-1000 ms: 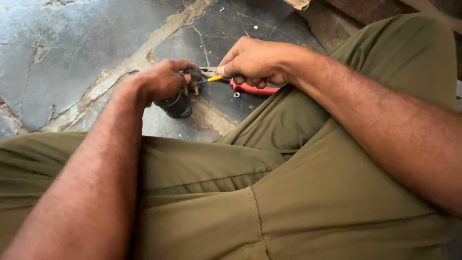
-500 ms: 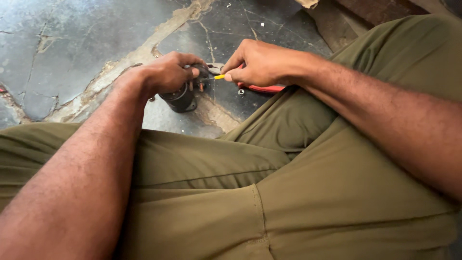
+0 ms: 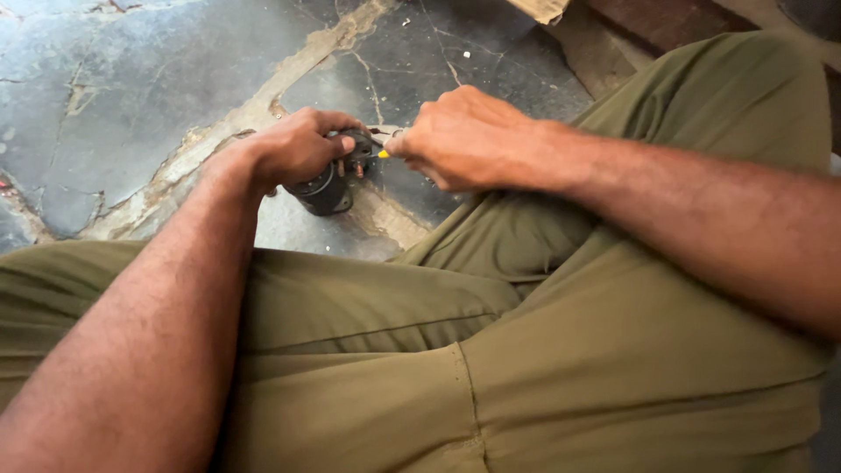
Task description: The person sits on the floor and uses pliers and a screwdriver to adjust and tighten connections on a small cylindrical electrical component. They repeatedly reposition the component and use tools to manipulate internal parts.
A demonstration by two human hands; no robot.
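Head view: the left hand [image 3: 298,147] wraps around a small dark cylindrical motor-like part [image 3: 326,186], just above centre left of the frame, with its lower end apparently resting on the cracked stone floor [image 3: 131,96]. The part's long axis tilts toward the upper right, its stud-bearing end facing the right hand [image 3: 464,136]. That hand, closed, pinches a tool with a yellow-marked tip [image 3: 383,153] touching that end; what kind of tool cannot be told. Both hands nearly meet. Olive trousers [image 3: 526,350] fill the lower frame.

The left hand [image 3: 293,149] gripped a dark cylindrical part [image 3: 328,186]; the right hand [image 3: 464,136] pinched a yellow-tipped tool [image 3: 384,153] just beside its fingertips.
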